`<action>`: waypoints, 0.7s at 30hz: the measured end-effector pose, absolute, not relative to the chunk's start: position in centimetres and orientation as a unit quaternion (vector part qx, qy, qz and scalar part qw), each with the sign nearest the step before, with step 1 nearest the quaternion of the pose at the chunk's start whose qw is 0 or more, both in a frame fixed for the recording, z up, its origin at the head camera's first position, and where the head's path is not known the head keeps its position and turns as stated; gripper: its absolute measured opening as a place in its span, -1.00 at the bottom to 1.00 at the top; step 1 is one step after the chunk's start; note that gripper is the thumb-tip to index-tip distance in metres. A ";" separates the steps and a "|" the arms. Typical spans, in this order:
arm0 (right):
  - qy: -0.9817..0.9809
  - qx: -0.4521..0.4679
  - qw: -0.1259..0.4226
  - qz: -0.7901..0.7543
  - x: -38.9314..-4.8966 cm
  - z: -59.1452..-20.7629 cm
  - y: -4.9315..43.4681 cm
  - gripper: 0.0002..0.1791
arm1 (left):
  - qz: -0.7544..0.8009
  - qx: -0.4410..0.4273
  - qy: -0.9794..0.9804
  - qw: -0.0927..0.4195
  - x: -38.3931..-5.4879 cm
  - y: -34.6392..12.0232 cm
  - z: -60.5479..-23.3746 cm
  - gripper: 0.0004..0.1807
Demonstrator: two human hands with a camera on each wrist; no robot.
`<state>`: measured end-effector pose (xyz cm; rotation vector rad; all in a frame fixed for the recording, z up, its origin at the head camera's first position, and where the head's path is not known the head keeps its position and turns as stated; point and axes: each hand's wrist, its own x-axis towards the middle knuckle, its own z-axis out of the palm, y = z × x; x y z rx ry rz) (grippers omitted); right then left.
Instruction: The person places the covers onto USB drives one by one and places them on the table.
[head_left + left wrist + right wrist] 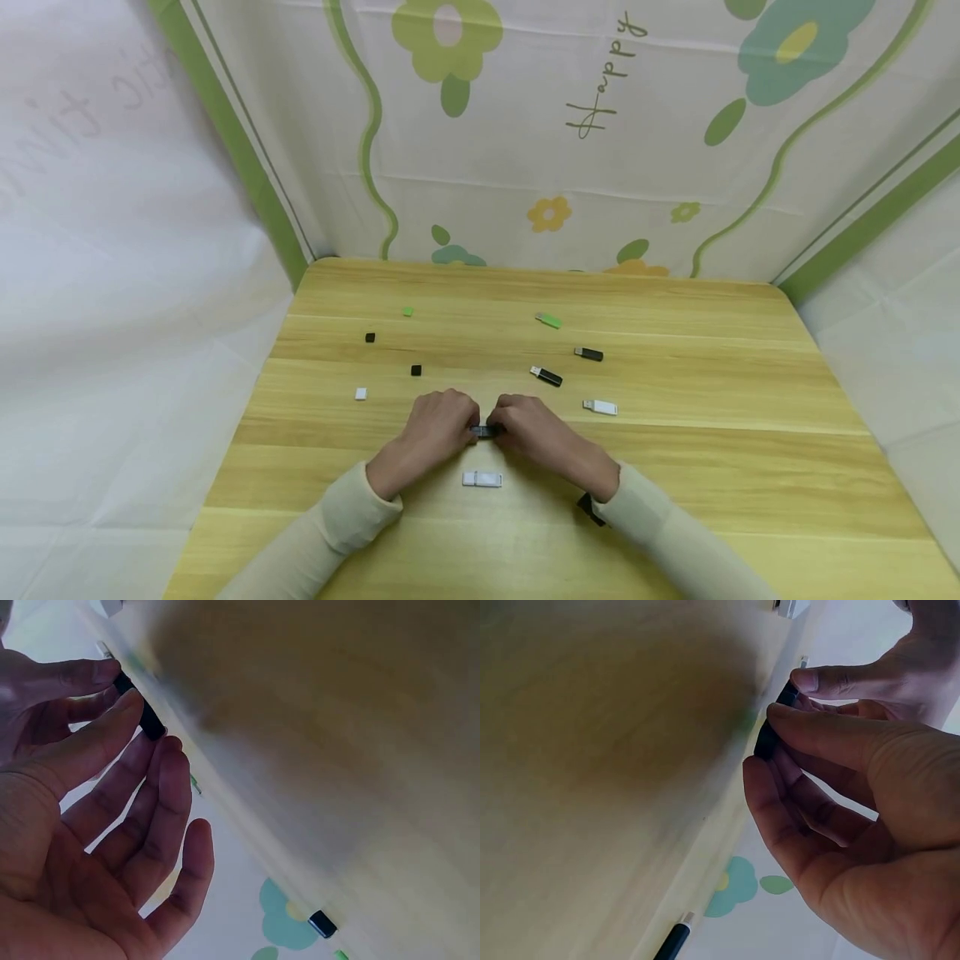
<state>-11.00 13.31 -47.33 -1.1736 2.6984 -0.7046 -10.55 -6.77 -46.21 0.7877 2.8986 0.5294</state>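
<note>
Both hands meet over the middle of the table on one dark USB stick [483, 432]. My left hand [444, 423] pinches its left end between thumb and fingertips. At the other end, the thumb and fingers of my right hand [534, 429] grip the stick. The left wrist view shows the black casing [150, 721] between the thumb and fingers, and the right wrist view shows the dark end [765, 742] under the right thumb. Fingers hide part of it. Just in front of the hands lies a white USB stick [482, 479] with its cap on.
To the left lie small loose caps: green [408, 312], black [370, 337], another black [416, 370] and white [361, 394]. Uncapped USB sticks lie to the right: green [551, 321], dark [590, 354], black [550, 378] and white [602, 407]. Printed curtains surround the wooden table [675, 517].
</note>
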 end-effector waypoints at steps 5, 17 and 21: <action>0.889 -0.387 0.076 -0.235 -11.0 -47.6 13.3 -0.91 | 0.179 0.262 0.947 0.051 -10.5 -6.8 -46.6 -0.70; 0.892 -0.391 0.063 -0.217 -10.9 -47.9 13.3 -0.93 | 0.166 0.265 0.949 0.038 -10.4 -6.8 -46.8 -0.65; 0.898 -0.386 0.053 -0.206 -10.7 -48.0 13.4 -0.92 | 0.164 0.263 0.950 0.046 -10.4 -6.8 -46.9 -0.63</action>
